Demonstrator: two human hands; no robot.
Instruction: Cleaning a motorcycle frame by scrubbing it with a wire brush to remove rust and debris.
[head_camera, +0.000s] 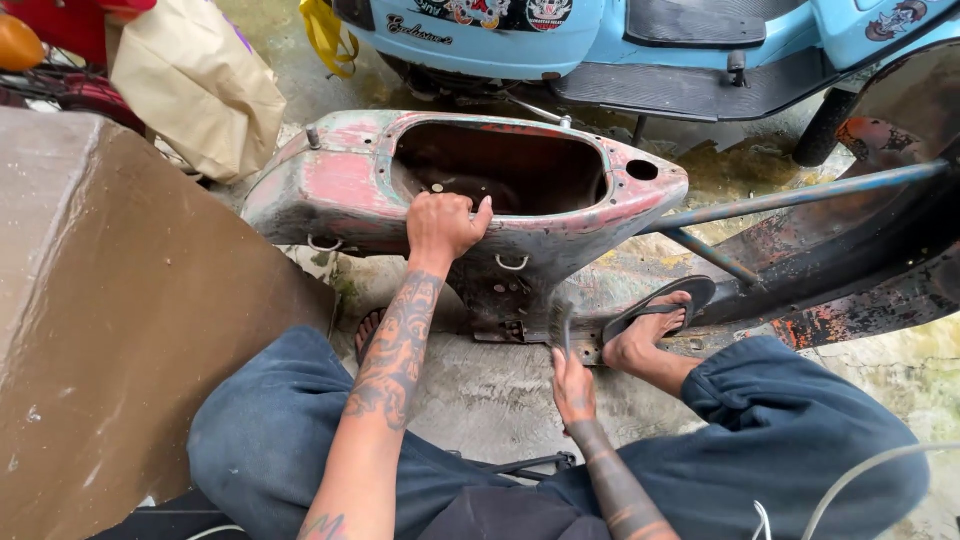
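we see our left hand (443, 226) up on the near rim of the stripped scooter body (340, 185), its grip clamped over the edge beside the open seat well, thumb lying along the rim and fingers curled over the near face. the body stands on the concrete floor (480, 385) in front of us, worn down to patches of red, grey and pale blue paint — it runs from far left toward the right, where bare frame tubes (800, 197) stretch away.

our right hand (573, 390) sits lower and nearer, its grip closed around the handle of a wire brush (560, 325) whose bristle head points up against the lower part of the body, just below the left hand and to its right. our right foot in a dark sandal (660, 310) rests just beside the brush, touching the footboard area. a brown box (110, 300) fills the left, and a light blue scooter (600, 40) stands far behind.
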